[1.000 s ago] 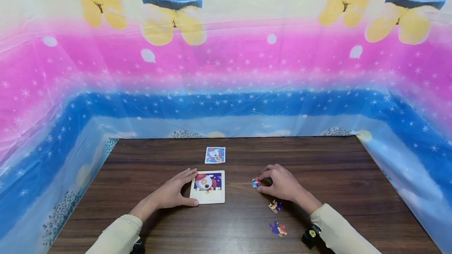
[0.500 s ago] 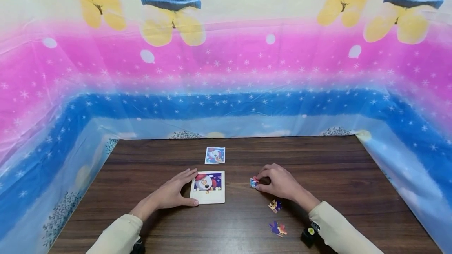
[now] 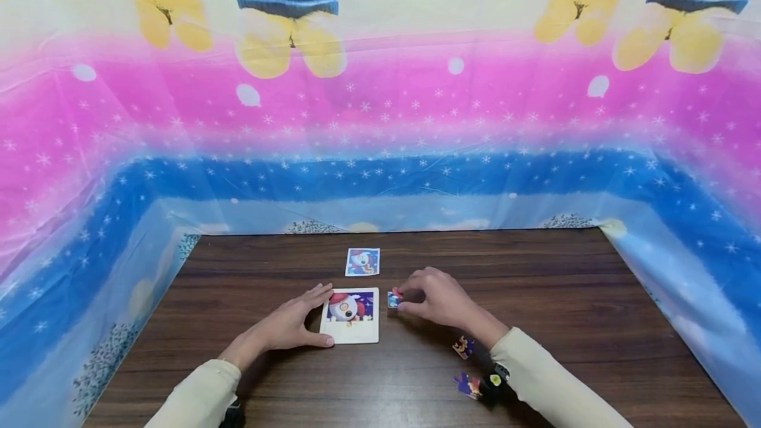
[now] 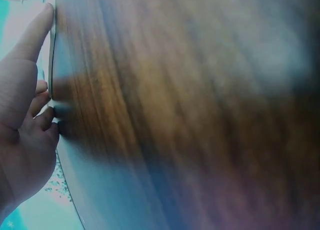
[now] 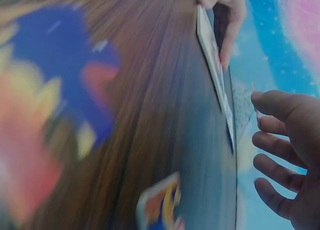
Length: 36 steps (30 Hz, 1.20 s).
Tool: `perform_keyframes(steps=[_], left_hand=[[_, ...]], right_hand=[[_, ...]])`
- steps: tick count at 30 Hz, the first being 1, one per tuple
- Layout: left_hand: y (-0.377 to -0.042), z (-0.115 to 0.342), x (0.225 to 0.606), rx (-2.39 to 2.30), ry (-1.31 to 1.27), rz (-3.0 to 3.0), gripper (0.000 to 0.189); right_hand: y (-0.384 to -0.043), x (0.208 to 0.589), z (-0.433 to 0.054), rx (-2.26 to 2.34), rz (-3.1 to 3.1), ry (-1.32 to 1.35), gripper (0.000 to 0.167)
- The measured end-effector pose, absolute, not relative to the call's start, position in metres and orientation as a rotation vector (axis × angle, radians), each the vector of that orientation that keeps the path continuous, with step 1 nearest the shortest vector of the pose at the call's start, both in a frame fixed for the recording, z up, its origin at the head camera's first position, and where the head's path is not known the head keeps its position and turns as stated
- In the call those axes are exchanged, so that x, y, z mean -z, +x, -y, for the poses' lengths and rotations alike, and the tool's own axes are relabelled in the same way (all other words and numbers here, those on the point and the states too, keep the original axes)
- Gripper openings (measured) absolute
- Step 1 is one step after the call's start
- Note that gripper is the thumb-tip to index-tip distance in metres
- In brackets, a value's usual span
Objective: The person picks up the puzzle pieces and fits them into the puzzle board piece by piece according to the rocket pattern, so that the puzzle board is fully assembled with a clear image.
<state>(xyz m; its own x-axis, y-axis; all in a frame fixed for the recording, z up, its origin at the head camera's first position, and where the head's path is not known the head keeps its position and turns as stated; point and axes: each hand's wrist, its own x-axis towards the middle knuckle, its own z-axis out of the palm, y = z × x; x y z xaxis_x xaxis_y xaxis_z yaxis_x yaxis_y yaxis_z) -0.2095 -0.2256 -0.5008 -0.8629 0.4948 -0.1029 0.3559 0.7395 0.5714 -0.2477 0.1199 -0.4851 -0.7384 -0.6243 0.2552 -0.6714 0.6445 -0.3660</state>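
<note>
Pinching a jigsaw piece (image 3: 392,300), the right hand (image 3: 438,298) hangs just beside the partly filled puzzle tray (image 3: 358,333); the left hand (image 3: 289,322), thumb and fingers spread, touches that tray.

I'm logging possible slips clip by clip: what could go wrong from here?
The small blue-and-red puzzle piece is pinched at one end by the right hand, so it might slip. The square, white-bordered puzzle board has the left hand only at its left side, so pressing a piece in could shift it. In the head view, the black wrist camera appears right against the purple-and-red puzzle piece; if low enough, it might drag it.
</note>
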Motion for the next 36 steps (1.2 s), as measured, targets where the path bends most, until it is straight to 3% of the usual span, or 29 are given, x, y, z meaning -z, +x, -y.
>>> perform_keyframes(steps=[17,36], left_hand=[[-0.209,0.227,0.501,-0.809,0.666,-2.685,0.101],[-0.209,0.227,0.5,-0.825,0.713,-2.689,0.1]], right_hand=[[-0.243,0.487,-0.043,-0.678,2.732,1.243,0.027],[-0.237,0.501,-0.009,-0.522,2.693,1.335,0.023]])
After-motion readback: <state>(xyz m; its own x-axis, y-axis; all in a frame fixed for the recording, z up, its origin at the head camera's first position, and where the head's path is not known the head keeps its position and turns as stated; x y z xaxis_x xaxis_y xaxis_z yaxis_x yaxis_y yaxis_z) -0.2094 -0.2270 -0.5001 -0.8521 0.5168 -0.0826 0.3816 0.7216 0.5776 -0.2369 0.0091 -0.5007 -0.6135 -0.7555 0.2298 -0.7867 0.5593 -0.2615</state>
